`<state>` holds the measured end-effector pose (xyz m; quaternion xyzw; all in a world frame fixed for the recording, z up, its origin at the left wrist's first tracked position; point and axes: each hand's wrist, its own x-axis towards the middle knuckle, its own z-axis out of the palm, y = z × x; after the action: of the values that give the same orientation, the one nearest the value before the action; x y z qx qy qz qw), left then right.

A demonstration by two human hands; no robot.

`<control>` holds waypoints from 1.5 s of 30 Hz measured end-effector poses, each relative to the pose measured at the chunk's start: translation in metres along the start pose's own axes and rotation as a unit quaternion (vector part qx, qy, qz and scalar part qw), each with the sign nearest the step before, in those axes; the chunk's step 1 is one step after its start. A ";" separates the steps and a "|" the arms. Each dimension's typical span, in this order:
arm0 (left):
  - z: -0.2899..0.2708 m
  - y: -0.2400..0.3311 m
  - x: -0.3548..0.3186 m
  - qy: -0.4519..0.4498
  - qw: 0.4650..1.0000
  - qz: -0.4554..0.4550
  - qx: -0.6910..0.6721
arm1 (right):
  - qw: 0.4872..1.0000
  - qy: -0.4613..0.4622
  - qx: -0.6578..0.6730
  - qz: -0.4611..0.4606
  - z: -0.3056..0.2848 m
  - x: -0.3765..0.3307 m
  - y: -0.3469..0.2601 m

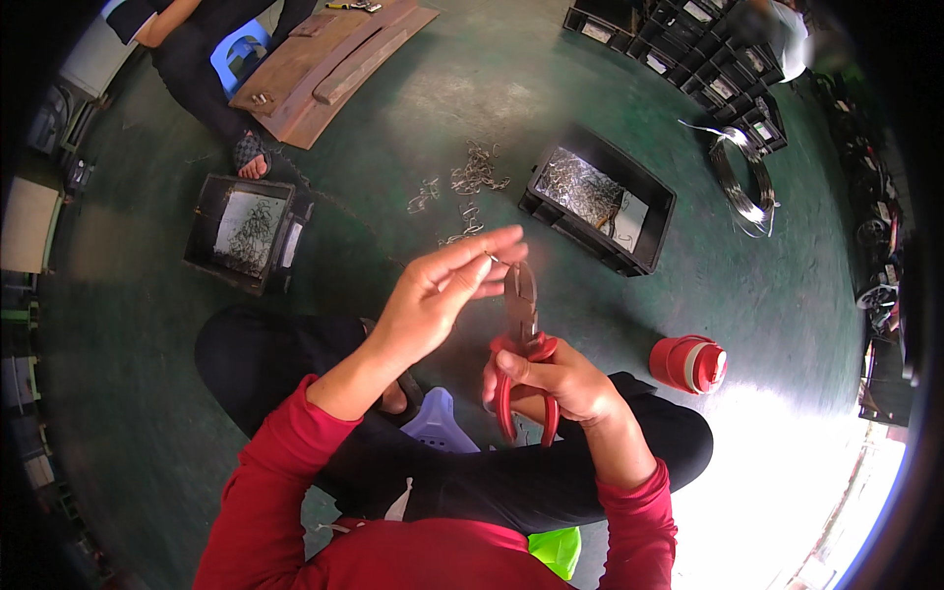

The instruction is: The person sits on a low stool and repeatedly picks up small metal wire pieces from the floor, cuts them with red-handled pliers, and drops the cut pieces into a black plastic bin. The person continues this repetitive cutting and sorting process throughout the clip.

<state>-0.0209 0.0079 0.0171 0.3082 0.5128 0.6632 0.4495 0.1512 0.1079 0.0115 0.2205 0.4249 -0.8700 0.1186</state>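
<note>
I pinched a small piece of wire [495, 259] between the thumb and fingers of my left hand [428, 300], the other fingers loosely spread. My right hand [565, 382] was curled around the red handles of the pliers [521, 305], whose head pointed up just beside my left fingertips. Bent wire pieces [478, 172] lay heaped on the floor [413, 118] beyond.

Red jug [678, 364] on green floor [787, 305], blue stool [224, 57], brown board [293, 81], stacked black crates [696, 51]

Dull metal pliers [522, 300], smooth plastic handles [504, 408], shiny metal coil [752, 210]
</note>
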 end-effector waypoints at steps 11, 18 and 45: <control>-0.017 0.012 0.003 -0.036 0.988 -0.147 0.037 | 0.864 0.287 -0.408 -0.066 0.004 -0.002 0.002; -0.006 0.008 -0.003 -0.038 0.983 -0.126 0.125 | 0.871 0.286 -0.397 -0.049 0.008 -0.001 -0.002; -0.012 -0.012 -0.004 0.055 0.853 0.278 0.438 | 0.896 0.258 -0.363 -0.002 -0.007 -0.005 -0.003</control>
<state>-0.0265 -0.0002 0.0021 0.5655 0.6671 0.4835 0.0362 0.1561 0.1151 0.0118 0.3780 0.7269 -0.5684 0.0749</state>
